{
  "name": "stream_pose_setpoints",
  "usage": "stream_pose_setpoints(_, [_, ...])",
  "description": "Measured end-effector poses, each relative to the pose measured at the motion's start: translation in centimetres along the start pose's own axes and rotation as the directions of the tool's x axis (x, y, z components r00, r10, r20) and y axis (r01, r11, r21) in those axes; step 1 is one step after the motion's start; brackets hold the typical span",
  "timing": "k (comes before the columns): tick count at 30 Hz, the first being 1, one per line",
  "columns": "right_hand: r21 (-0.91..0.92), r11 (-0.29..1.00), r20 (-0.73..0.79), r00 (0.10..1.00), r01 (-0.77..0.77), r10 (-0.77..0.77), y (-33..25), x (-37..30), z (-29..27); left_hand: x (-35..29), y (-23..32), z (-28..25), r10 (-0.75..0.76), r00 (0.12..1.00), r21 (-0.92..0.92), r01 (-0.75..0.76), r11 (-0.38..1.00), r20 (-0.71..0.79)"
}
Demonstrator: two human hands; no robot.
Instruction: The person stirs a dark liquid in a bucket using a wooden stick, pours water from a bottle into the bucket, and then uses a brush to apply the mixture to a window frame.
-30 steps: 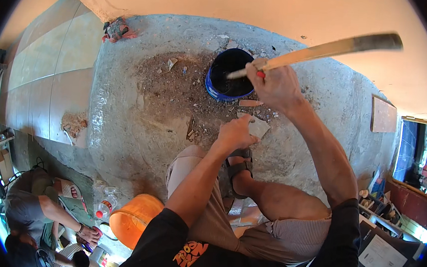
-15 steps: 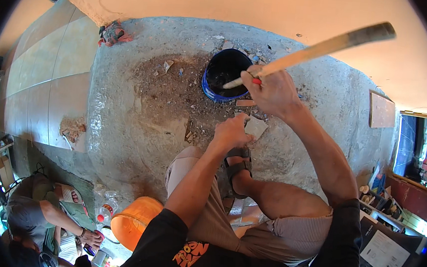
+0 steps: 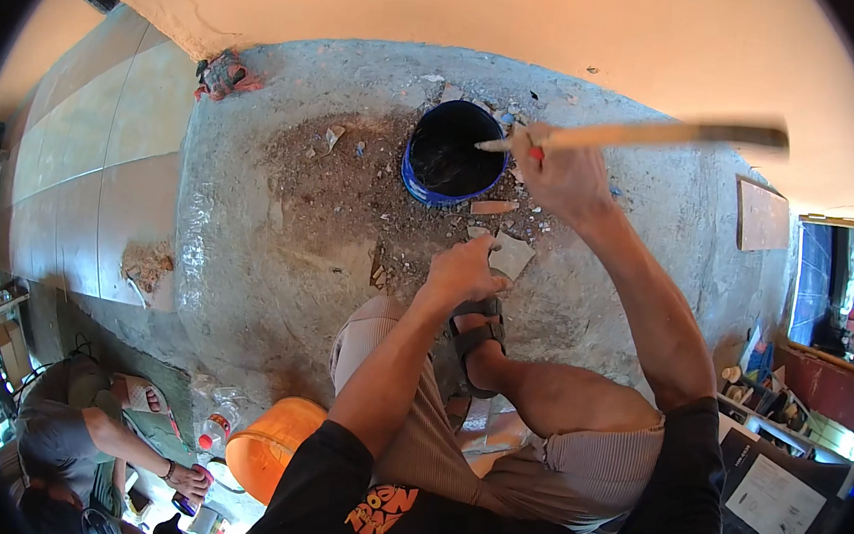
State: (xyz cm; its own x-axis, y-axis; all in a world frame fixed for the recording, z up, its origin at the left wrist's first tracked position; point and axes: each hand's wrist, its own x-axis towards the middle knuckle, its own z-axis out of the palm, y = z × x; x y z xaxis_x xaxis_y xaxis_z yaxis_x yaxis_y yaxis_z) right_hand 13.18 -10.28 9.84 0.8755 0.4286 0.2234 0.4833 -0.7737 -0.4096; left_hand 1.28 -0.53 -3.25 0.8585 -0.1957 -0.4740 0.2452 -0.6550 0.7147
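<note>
My right hand [image 3: 564, 182] is closed around a long wooden stick [image 3: 648, 136], pale at its tapered tip and dark at its other end. The tip lies over the right side of a blue bucket [image 3: 420, 188] with a dark inside; whether it touches anything there I cannot tell. A small red spot shows at my fingers. My left hand [image 3: 462, 272] hangs over my sandal [image 3: 477, 336], thumb and fingers apart, with nothing seen in it. Beside it lies a pale flat tile piece [image 3: 510, 258], and a reddish fragment [image 3: 493, 208] rests below the bucket.
Dirt and rubble [image 3: 339, 175] spread left of the bucket on the concrete floor. Large tiles [image 3: 136, 204] cover the far left. At lower left are an orange bucket [image 3: 278, 436], a plastic bottle [image 3: 215, 431] and a crouching person [image 3: 74, 420]. A board [image 3: 763, 217] leans at the right wall.
My right hand has turned the stick flatter, its dark end dropping lower and its tip rising and shifting right within the bucket's opening. My left hand has barely moved.
</note>
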Motion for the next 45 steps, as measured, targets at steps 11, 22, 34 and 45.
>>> stream_pose_setpoints(11, [-0.040, 0.999, 0.032, 0.999, 0.006, -0.005, 1.5, 0.3, 0.3, 0.5, 0.2, 1.0, 0.034, 0.998, 0.027, -0.033, 0.999, -0.048])
stream_pose_setpoints(22, [0.019, 0.998, 0.138, 0.989, 0.060, -0.062, 0.3, 1.5, -0.9, 0.5, 0.1, 0.2, -0.002, 0.999, -0.007, 0.002, 1.000, -0.040])
stream_pose_setpoints(34, [0.030, 0.999, 0.017, 0.999, 0.044, -0.045, 0.7, 1.1, 0.2, 0.7, 0.5, -0.4, -0.048, 0.994, -0.116, 0.059, 0.991, 0.096])
stream_pose_setpoints(45, [0.035, 0.996, 0.123, 0.989, 0.076, -0.080, 0.7, 0.8, -0.3, 1.0, 0.3, 0.1, -0.093, 0.980, 0.007, 0.093, 0.996, 0.173])
